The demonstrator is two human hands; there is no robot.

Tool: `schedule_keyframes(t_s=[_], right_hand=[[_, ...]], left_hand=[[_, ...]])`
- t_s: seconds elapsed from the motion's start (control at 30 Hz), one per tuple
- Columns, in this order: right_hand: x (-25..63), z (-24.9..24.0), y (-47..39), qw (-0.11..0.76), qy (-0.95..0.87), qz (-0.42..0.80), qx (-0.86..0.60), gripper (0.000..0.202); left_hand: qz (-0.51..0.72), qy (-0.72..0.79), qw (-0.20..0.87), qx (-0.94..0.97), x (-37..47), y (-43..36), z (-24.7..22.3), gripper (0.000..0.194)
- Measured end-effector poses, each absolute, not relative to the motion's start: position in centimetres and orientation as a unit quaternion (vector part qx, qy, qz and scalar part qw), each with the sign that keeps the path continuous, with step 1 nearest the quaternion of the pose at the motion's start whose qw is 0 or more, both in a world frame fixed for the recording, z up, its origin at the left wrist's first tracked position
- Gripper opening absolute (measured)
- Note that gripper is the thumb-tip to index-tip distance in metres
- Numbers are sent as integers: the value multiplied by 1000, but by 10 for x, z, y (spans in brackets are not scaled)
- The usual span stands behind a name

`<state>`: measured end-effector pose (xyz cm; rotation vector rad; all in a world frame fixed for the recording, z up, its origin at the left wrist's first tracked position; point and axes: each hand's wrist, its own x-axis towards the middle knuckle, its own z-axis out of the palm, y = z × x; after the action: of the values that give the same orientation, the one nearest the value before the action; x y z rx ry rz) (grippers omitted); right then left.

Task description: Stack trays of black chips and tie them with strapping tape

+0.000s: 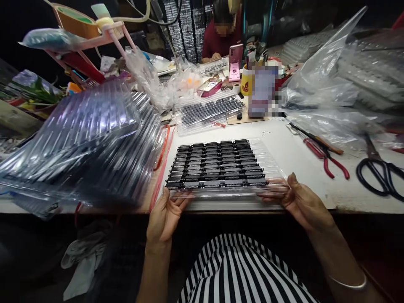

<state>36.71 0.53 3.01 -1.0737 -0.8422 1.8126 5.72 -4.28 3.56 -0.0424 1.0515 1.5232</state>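
A clear plastic tray [273, 164] is held level at the front edge of the table. Rows of black comb-like plastic strips [217, 164] fill most of it, leaving bare ridged plastic on its right side. My left hand [166, 214] grips the tray's near left corner, thumb on the edge and fingers beneath. At the near right corner my right hand [301, 204] pinches the rim, its fingers showing through the plastic from below. Whether the tray's underside touches the table cannot be made out.
A tall stack of ridged clear trays [104, 139] leans at left. Another filled tray [211, 109] lies behind. Red-handled pliers [331, 162], a screwdriver [314, 148] and black scissors [378, 174] lie at right, near plastic bags [325, 84]. A person [221, 38] sits opposite.
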Motion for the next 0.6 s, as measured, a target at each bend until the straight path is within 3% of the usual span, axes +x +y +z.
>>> schedule_keyframes(t_s=[0.6], right_hand=[[354, 53, 18, 489, -362, 684, -402, 59]], left_hand=[[660, 500, 561, 28, 55, -31, 56, 32]])
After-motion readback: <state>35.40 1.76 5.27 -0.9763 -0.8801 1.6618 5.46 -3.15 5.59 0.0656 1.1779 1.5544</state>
